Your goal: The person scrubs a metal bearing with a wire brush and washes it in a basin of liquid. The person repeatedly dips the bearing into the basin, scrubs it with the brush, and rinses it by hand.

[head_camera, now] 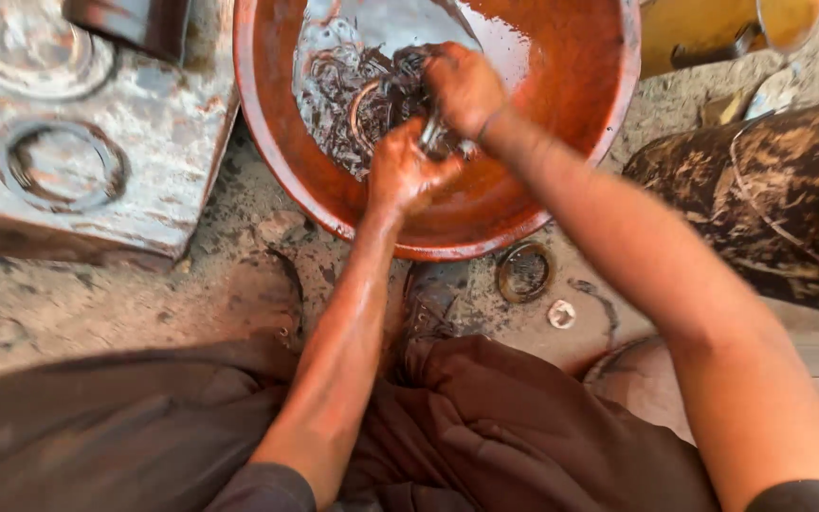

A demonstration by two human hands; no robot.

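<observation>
Our left hand (402, 175) and right hand (464, 87) both close around a small metal part (436, 138), wet and oily, inside the orange basin (561, 104), just beside dark rings (362, 100) lying in murky liquid (372, 38).

Dark short sleeves, brown trousers (485, 427)

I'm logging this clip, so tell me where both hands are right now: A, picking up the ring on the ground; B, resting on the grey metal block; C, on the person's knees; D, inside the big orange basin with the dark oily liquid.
D: the left hand and right hand meet over a small metal part inside the orange basin, at the edge of the dark liquid.
</observation>
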